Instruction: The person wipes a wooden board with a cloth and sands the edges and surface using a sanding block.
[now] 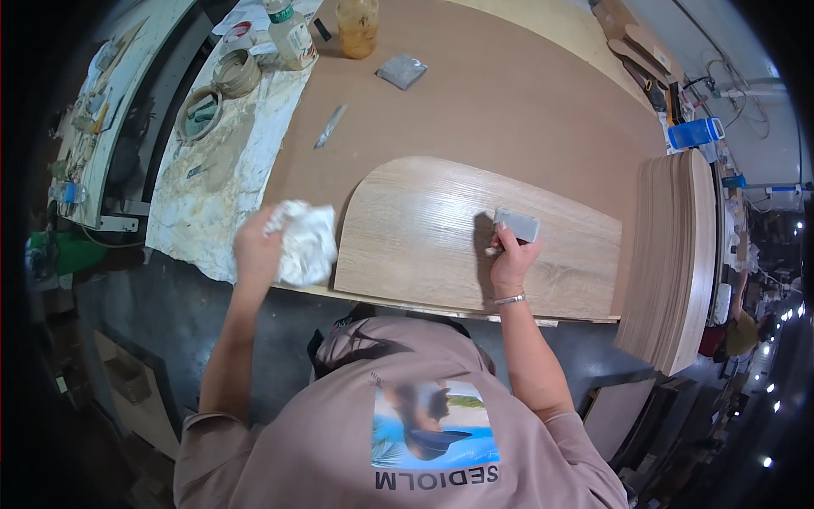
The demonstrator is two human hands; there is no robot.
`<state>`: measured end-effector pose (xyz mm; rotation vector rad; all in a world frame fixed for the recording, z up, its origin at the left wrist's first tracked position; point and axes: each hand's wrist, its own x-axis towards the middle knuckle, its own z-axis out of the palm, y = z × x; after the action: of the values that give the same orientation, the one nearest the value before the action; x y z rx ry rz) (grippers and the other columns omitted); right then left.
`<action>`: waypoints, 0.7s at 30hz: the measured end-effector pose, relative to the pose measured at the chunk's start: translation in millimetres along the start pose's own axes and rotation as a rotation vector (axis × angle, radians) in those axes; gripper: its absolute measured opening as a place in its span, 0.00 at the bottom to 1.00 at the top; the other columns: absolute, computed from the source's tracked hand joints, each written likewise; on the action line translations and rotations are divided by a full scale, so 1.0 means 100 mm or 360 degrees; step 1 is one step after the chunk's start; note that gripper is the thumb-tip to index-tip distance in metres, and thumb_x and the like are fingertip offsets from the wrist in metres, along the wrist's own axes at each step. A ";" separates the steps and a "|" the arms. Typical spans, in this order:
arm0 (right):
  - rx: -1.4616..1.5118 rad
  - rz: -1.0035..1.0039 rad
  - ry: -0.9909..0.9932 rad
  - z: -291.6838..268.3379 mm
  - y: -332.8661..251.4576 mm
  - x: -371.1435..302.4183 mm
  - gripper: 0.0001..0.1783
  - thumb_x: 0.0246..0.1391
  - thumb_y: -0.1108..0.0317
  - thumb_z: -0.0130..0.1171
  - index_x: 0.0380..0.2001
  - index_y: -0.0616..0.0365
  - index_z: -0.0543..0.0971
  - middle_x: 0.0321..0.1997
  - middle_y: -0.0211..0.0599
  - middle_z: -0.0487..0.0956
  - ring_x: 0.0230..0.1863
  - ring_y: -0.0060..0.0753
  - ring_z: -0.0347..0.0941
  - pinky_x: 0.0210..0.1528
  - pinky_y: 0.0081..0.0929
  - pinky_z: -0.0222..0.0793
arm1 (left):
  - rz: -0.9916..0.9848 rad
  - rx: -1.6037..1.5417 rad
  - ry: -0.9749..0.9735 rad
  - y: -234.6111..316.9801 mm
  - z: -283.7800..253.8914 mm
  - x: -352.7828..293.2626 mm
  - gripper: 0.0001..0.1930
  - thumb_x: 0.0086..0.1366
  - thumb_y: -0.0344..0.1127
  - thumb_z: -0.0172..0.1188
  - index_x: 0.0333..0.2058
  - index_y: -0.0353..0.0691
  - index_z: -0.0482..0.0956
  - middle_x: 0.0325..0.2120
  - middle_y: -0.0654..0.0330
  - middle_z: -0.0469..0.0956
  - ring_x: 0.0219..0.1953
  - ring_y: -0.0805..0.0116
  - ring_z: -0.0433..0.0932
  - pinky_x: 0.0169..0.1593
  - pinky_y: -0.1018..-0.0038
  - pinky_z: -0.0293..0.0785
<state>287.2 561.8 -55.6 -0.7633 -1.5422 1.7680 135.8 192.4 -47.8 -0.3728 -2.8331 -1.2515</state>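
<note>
Left fingers (272, 223) pinch one white cloth (307, 243); right fingers (508, 237) clasp one grey block (522, 225) over one wood-grain board (407, 233)

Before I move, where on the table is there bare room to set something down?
The widest bare patch is the brown tabletop beyond the wood-grain panel, between the grey packet and the stacked panels. The far left is crowded with the plastic bottle and amber-tinted container.

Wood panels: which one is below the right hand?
The single panel lying flat before the person; the right hand holds a grey block over it. The others form the upright-sided stack farther right.
</note>
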 end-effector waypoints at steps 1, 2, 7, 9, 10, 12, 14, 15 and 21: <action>0.0007 -0.0004 0.0022 0.02 0.01 -0.02 0.10 0.47 0.71 0.67 0.28 0.60 0.75 0.23 0.31 0.75 0.21 0.22 0.69 0.23 0.21 0.64 | -0.0011 0.0013 0.0000 0.09 -0.07 0.02 0.11 0.57 0.27 0.63 0.40 0.36 0.82 0.37 0.50 0.81 0.40 0.51 0.82 0.44 0.63 0.76; 0.0001 0.0000 0.0020 0.01 0.01 -0.03 0.10 0.47 0.71 0.67 0.28 0.60 0.75 0.23 0.31 0.75 0.21 0.22 0.69 0.23 0.21 0.64 | -0.0097 -0.0123 0.0098 0.25 -0.04 0.12 0.10 0.59 0.29 0.63 0.40 0.34 0.81 0.37 0.49 0.81 0.40 0.50 0.82 0.44 0.64 0.76; 0.0012 0.0027 -0.0004 0.02 0.04 -0.02 0.09 0.48 0.72 0.67 0.29 0.61 0.75 0.24 0.31 0.76 0.21 0.21 0.69 0.23 0.20 0.64 | 0.0585 0.0544 -0.0246 0.78 0.48 -0.26 0.22 0.55 0.45 0.70 0.47 0.45 0.77 0.42 0.54 0.74 0.46 0.48 0.77 0.49 0.58 0.74; -0.0018 0.0011 -0.0013 0.02 0.04 -0.01 0.09 0.48 0.72 0.67 0.29 0.61 0.75 0.24 0.31 0.76 0.21 0.21 0.69 0.23 0.21 0.64 | 0.0420 0.0449 -0.0344 0.48 0.50 -0.29 0.20 0.55 0.44 0.69 0.44 0.46 0.77 0.40 0.55 0.75 0.40 0.48 0.78 0.43 0.57 0.76; -0.0057 -0.0001 -0.0006 -0.01 0.05 -0.02 0.09 0.48 0.72 0.67 0.29 0.61 0.75 0.24 0.31 0.75 0.21 0.21 0.68 0.23 0.21 0.64 | 0.0421 0.0444 -0.0352 0.32 0.45 -0.21 0.20 0.55 0.44 0.69 0.44 0.46 0.77 0.40 0.55 0.75 0.40 0.48 0.78 0.43 0.57 0.76; -0.0054 0.0001 -0.0058 -0.05 0.08 -0.01 0.10 0.49 0.72 0.67 0.32 0.62 0.76 0.26 0.32 0.77 0.23 0.20 0.70 0.24 0.19 0.66 | 0.0243 0.0606 0.0054 0.08 0.33 0.02 0.17 0.56 0.42 0.68 0.43 0.48 0.78 0.38 0.55 0.75 0.35 0.47 0.79 0.38 0.56 0.76; -0.0060 -0.0003 -0.0083 -0.07 0.09 0.00 0.11 0.50 0.72 0.67 0.34 0.63 0.76 0.28 0.33 0.79 0.24 0.19 0.72 0.25 0.18 0.69 | 0.0189 0.0526 0.0078 0.24 0.25 0.09 0.16 0.56 0.42 0.68 0.42 0.48 0.77 0.38 0.54 0.76 0.35 0.46 0.79 0.37 0.55 0.76; -0.0084 0.0007 -0.0075 -0.08 0.08 0.00 0.11 0.50 0.72 0.67 0.35 0.63 0.76 0.28 0.33 0.79 0.25 0.20 0.72 0.25 0.18 0.69 | 0.0129 0.0451 0.0107 0.33 0.26 0.11 0.15 0.57 0.42 0.67 0.41 0.47 0.77 0.38 0.53 0.76 0.34 0.46 0.80 0.36 0.55 0.75; -0.0111 0.0012 -0.0048 -0.02 0.04 -0.03 0.09 0.48 0.72 0.67 0.29 0.60 0.75 0.24 0.31 0.76 0.21 0.21 0.69 0.23 0.20 0.64 | 0.0416 0.0494 -0.0141 0.27 0.39 -0.13 0.22 0.50 0.39 0.68 0.45 0.47 0.75 0.38 0.53 0.76 0.36 0.47 0.79 0.39 0.55 0.76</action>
<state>290.6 560.3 -59.4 -0.7802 -1.6301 1.7464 157.3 235.8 -56.6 -0.7679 -2.8637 -0.7531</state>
